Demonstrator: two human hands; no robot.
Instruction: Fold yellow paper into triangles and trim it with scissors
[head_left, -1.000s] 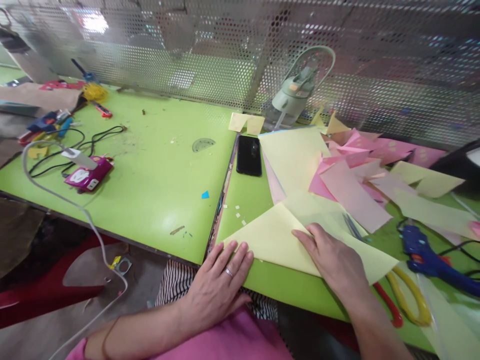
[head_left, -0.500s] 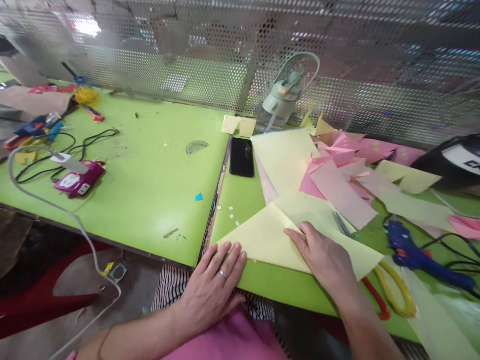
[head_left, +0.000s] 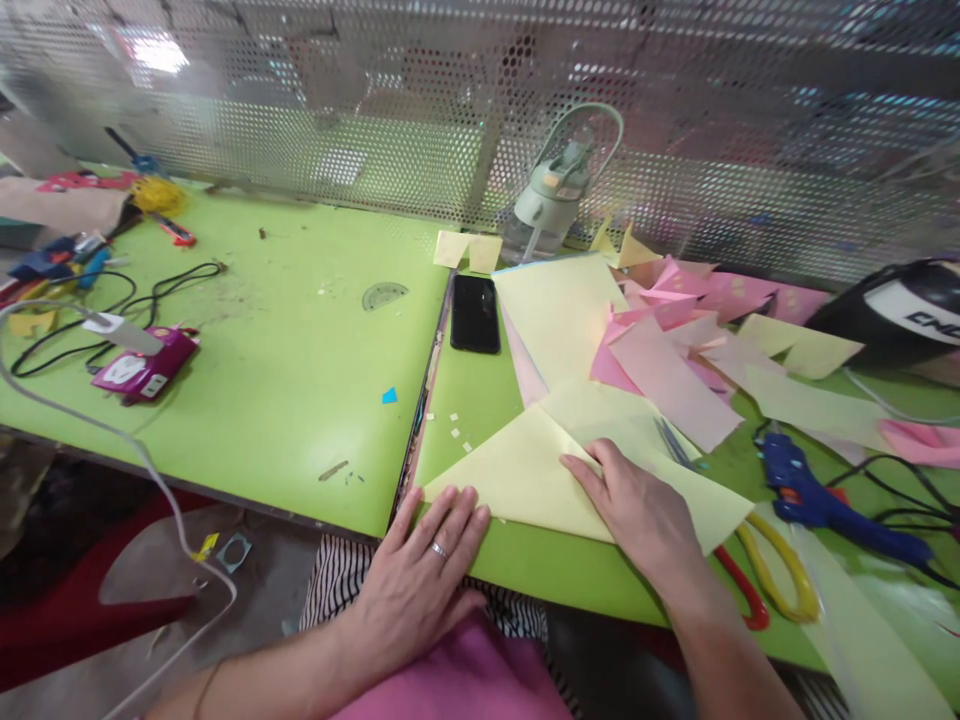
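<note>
A pale yellow sheet of paper (head_left: 517,475) lies folded at the table's front edge, with a slanting upper edge and a pointed left corner. My left hand (head_left: 424,560) rests flat with its fingers stretched over that left corner; a ring shows on one finger. Towards the sheet's right side, my right hand (head_left: 637,505) is closed on the paper, thumb and forefinger at the slanting edge and the other fingers curled out of sight. Scissors lie partly beneath the sheet; their blades (head_left: 673,440) and yellow handle (head_left: 787,575) stick out.
Behind the paper are a black phone (head_left: 475,314), a green bottle (head_left: 551,200) and pink paper pieces (head_left: 675,370). A blue glue gun (head_left: 817,500) lies at right. Over the left table are a protractor (head_left: 385,295), a purple power adapter (head_left: 146,365) and cables. A perforated metal screen (head_left: 300,130) stands behind.
The view has shifted slightly, so everything on the table appears a little further left. Both hands keep their places on the folded paper.
</note>
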